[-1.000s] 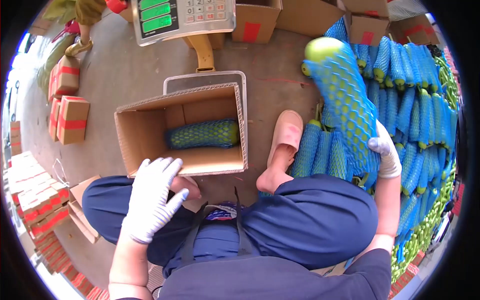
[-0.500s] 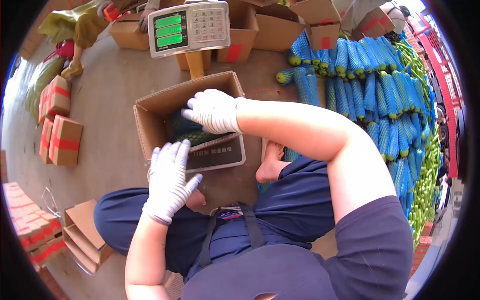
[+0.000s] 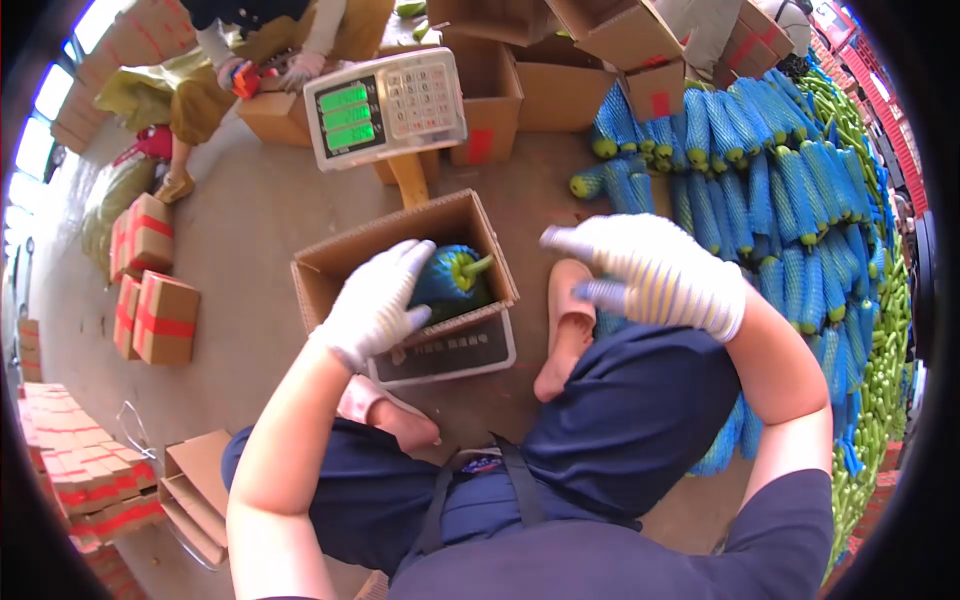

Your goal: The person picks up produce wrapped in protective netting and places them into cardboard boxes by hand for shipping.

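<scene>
My left hand [image 3: 378,308], in a striped white glove, is in the near left part of an open cardboard box [image 3: 340,265]. Its fingers and thumb lie around one side of a green gourd in blue netting [image 3: 450,275], whose stem points up and right. The box stands on the dark platform of a weighing scale [image 3: 450,350]. My right hand [image 3: 650,270], gloved the same way, is right of the box above my foot, fingers and thumb apart, holding nothing. The bottom of the box is mostly hidden.
The scale's lit display [image 3: 385,105] stands behind the box. Rows of gourds in blue nets [image 3: 720,200] lie at right, beside loose green vegetables [image 3: 870,450]. Taped cartons [image 3: 165,315] sit at left. Beyond the scale, another person's gloved hands hold an orange-red tool [image 3: 246,78] over a carton.
My right hand has come out of the box and moved right. My left hand has moved up and right, into the box beside the gourd. The stem end now shows.
</scene>
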Demonstrator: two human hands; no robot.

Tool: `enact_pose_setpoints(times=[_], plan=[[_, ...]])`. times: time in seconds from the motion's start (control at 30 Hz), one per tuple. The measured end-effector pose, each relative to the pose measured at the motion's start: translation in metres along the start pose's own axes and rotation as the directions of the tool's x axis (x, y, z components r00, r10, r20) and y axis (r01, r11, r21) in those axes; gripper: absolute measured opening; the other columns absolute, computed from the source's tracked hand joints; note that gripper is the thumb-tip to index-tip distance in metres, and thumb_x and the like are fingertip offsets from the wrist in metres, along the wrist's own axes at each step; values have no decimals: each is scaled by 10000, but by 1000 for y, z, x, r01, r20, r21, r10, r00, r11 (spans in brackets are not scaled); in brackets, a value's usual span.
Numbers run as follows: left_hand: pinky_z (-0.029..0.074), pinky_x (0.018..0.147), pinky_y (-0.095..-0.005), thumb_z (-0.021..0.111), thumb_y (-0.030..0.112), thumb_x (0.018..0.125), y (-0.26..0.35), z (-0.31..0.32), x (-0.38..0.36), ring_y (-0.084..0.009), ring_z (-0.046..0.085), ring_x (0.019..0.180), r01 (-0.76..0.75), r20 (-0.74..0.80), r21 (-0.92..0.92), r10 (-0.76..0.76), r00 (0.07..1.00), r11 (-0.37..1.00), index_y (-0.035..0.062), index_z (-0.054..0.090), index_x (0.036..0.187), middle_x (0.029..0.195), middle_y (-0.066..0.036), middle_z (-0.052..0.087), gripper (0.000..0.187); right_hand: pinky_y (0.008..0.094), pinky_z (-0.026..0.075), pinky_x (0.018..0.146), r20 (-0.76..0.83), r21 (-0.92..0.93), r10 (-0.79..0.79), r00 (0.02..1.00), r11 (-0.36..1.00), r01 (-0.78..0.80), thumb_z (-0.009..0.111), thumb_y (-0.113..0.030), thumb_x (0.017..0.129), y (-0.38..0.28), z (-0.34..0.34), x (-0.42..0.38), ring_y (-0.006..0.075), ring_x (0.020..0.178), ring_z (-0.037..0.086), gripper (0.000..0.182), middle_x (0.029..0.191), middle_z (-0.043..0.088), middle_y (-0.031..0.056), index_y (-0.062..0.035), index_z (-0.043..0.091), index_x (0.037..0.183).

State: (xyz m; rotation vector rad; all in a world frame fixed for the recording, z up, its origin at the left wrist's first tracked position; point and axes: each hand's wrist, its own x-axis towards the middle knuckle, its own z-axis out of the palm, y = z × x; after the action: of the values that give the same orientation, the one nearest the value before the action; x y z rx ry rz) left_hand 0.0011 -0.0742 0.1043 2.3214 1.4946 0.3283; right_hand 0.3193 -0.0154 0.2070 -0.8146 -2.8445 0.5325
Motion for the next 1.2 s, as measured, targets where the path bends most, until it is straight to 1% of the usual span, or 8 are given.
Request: enact_pose_setpoints(times=[0.2, 0.33, 0.47, 0.57, 0.7, 1.0, 1.13, 1.2], plan=[[442, 1003, -443, 876, 245, 604, -20, 42, 41, -420, 551, 1155, -95, 97, -112, 106, 990, 989, 48, 488, 1326, 1225, -230, 588, 843, 435, 537, 731, 426, -71, -127, 896, 982, 173, 731, -257, 805, 17, 50, 40, 341, 868, 668, 482, 929, 655, 146, -129, 594, 1249], [514, 889, -442, 866, 297, 607, -18, 37, 50, -401, 630, 987, -33, 117, -22, 35, 992, 999, 60, 518, 1264, 1094, -204, 636, 780, 444, 540, 732, 412, -48, -166, 896, 978, 203, 703, -274, 823, 31, 92, 50, 342, 856, 667, 381, 916, 655, 147, -110, 632, 1158], [540, 827, -448, 842, 353, 615, -1, -4, 44, -392, 654, 939, 3, 60, 78, -7, 998, 997, 39, 508, 1252, 1064, -200, 646, 785, 451, 550, 690, 300, 22, -141, 943, 990, 141, 661, -198, 796, 29, 101, 51, 359, 785, 692, 143, 790, 691, 175, -65, 695, 837], [539, 833, -446, 823, 369, 641, 25, -12, 59, -378, 657, 962, 202, 280, 301, -289, 915, 932, 19, 487, 1268, 1107, -221, 631, 793, 448, 549, 678, 314, 47, -150, 937, 989, 143, 672, -231, 806, 29, 109, 51, 347, 787, 690, 166, 799, 687, 157, -73, 687, 854], [531, 863, -441, 791, 394, 685, 0, 34, 75, -368, 650, 999, 280, 252, 421, -408, 878, 863, 6, 454, 1284, 1161, -220, 610, 789, 458, 547, 677, 320, 59, -98, 942, 995, 84, 660, -239, 831, 26, 107, 62, 355, 790, 690, 171, 796, 686, 163, -72, 679, 862], [559, 809, -421, 786, 401, 751, 5, 69, 89, -309, 698, 975, 152, 364, 609, -445, 818, 778, 48, 532, 1162, 1094, -171, 686, 599, 483, 555, 659, 371, 36, -102, 923, 995, 96, 581, -168, 811, 21, 118, 55, 386, 743, 692, 164, 781, 687, 196, -75, 706, 860], [551, 821, -476, 627, 347, 865, 24, 35, 74, -344, 699, 953, 103, 570, 596, -510, 644, 796, 22, 528, 1190, 1047, -206, 690, 470, 466, 563, 625, 286, 110, -157, 945, 985, 131, 598, -154, 783, 23, 127, 51, 370, 717, 704, 170, 742, 689, 188, -72, 725, 860], [558, 800, -472, 563, 307, 907, -17, 75, 62, -347, 701, 941, 130, 484, 662, -553, 678, 738, 9, 529, 1185, 1027, -206, 694, 409, 467, 563, 628, 284, 132, -171, 943, 982, 138, 601, -166, 786, 25, 129, 56, 370, 712, 704, 180, 740, 690, 185, -72, 730, 870]])
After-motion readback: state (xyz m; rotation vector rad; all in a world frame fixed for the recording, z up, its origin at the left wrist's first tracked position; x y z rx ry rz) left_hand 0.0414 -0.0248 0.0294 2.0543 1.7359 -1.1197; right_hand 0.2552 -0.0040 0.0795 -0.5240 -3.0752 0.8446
